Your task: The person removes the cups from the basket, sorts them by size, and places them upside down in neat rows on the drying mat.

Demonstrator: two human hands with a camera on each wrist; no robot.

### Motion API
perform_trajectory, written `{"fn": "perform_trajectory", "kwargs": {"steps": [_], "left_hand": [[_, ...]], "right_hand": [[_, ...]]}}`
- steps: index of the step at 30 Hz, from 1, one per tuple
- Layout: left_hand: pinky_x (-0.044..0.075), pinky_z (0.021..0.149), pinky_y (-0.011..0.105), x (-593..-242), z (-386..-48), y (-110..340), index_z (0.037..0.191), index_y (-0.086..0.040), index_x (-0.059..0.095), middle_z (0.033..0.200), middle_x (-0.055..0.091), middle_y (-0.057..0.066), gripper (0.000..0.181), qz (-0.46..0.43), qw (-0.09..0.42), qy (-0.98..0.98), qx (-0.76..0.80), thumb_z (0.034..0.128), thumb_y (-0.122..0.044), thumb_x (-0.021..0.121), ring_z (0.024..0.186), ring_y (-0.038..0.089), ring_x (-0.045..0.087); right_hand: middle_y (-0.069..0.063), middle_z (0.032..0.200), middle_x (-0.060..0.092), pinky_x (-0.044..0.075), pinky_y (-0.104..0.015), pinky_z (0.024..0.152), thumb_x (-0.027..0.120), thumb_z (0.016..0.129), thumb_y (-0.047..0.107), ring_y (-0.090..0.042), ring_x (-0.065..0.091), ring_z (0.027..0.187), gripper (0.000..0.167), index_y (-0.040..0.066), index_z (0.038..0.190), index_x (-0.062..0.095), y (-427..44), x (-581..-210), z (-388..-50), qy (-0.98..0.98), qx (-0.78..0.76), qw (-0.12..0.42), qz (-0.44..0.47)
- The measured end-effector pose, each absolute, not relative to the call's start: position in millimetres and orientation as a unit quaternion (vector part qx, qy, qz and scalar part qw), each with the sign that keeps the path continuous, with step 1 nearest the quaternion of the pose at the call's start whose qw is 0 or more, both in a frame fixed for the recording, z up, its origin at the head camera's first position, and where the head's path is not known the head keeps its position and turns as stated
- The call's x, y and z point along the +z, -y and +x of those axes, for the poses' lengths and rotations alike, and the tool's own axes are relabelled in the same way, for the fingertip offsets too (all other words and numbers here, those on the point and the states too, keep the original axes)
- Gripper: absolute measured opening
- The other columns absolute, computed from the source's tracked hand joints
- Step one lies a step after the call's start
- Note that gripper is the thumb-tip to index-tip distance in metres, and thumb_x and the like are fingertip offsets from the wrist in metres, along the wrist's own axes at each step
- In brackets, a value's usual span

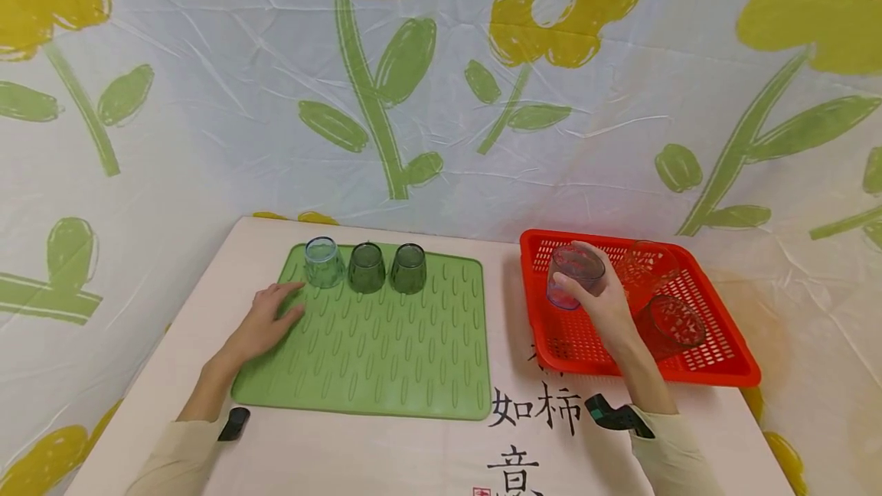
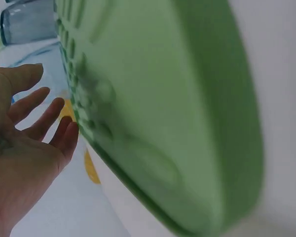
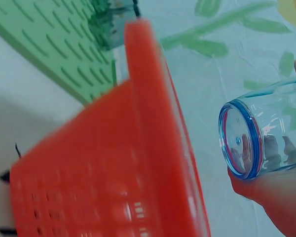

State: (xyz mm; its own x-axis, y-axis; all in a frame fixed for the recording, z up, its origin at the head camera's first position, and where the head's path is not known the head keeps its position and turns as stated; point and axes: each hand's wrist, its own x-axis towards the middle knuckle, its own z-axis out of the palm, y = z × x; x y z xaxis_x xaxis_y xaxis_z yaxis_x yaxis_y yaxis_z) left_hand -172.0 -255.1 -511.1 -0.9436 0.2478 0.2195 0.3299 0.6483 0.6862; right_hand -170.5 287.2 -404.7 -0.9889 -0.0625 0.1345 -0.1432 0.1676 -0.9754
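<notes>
My right hand (image 1: 609,305) grips a clear, bluish drinking glass (image 1: 576,266) over the left part of the red basket (image 1: 740,370). In the right wrist view this glass (image 3: 266,133) is tilted, its thick blue-ringed base toward the camera, above the basket rim. Two more glasses are in the basket, a clear one (image 1: 648,265) at the back and a darker one (image 1: 670,324) nearer the front. My left hand (image 1: 264,320) is at the left edge of the green mat (image 1: 386,358), fingers loosely spread, holding nothing.
Along the mat's back edge stand a light blue glass (image 1: 324,265) and two dark grey-green glasses, one in the middle (image 1: 367,270) and one on the right (image 1: 409,270). A flower-printed cloth (image 1: 441,83) hangs behind the table. Black characters (image 1: 517,473) mark the tabletop.
</notes>
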Motion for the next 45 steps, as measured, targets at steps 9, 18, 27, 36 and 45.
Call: {"fn": "perform_trajectory", "kwargs": {"steps": [9, 18, 27, 36, 45], "left_hand": [[0.049, 0.093, 0.063, -503.8, -175.7, 224.2, 0.138, 0.016, 0.052, 0.132, 0.057, 0.035, 0.042, -0.194, 0.079, 0.876, -0.435, 0.1002, 0.002, 0.062, 0.116, 0.051, 0.056], [0.051, 0.097, 0.056, -483.5, -177.4, 185.7, 0.143, 0.005, 0.055, 0.135, 0.057, 0.027, 0.044, -0.194, 0.056, 0.853, -0.481, 0.1028, -0.011, 0.065, 0.120, 0.043, 0.058], [0.048, 0.103, 0.054, -470.0, -179.3, 140.7, 0.147, -0.004, 0.054, 0.138, 0.058, 0.017, 0.050, -0.211, 0.022, 0.819, -0.533, 0.1006, -0.016, 0.069, 0.125, 0.036, 0.056], [0.044, 0.106, 0.058, -466.7, -180.8, 101.0, 0.154, -0.008, 0.046, 0.143, 0.054, 0.011, 0.067, -0.223, -0.016, 0.786, -0.577, 0.0956, -0.019, 0.077, 0.127, 0.035, 0.054], [0.044, 0.108, 0.053, -471.3, -179.7, 78.3, 0.159, -0.010, 0.037, 0.147, 0.051, 0.014, 0.081, -0.236, -0.014, 0.770, -0.593, 0.0914, -0.019, 0.081, 0.132, 0.033, 0.053]], "right_hand": [[-0.013, 0.147, 0.050, 0.050, -0.023, 0.099, 0.071, 0.099, 0.016, -0.022, 0.052, 0.129, 0.065, 0.017, 0.154, 0.038, -254.0, -414.5, -172.5, 0.760, 0.644, 0.012, 0.079], [-0.014, 0.146, 0.053, 0.048, -0.025, 0.104, 0.073, 0.096, 0.010, -0.030, 0.053, 0.133, 0.068, 0.010, 0.155, 0.037, -215.7, -422.2, -178.9, 0.733, 0.672, 0.007, 0.110], [-0.025, 0.145, 0.050, 0.047, -0.027, 0.106, 0.069, 0.095, -0.003, -0.045, 0.048, 0.134, 0.063, 0.011, 0.150, 0.042, -184.2, -432.2, -184.0, 0.693, 0.704, 0.006, 0.154], [-0.024, 0.145, 0.051, 0.049, -0.031, 0.104, 0.071, 0.093, -0.001, -0.043, 0.050, 0.133, 0.068, 0.002, 0.152, 0.037, -154.7, -438.3, -184.5, 0.670, 0.724, -0.002, 0.166], [-0.027, 0.147, 0.046, 0.036, -0.046, 0.117, 0.071, 0.095, 0.003, -0.041, 0.043, 0.140, 0.068, 0.005, 0.153, 0.036, -133.2, -445.7, -182.9, 0.636, 0.750, -0.027, 0.182]]}}
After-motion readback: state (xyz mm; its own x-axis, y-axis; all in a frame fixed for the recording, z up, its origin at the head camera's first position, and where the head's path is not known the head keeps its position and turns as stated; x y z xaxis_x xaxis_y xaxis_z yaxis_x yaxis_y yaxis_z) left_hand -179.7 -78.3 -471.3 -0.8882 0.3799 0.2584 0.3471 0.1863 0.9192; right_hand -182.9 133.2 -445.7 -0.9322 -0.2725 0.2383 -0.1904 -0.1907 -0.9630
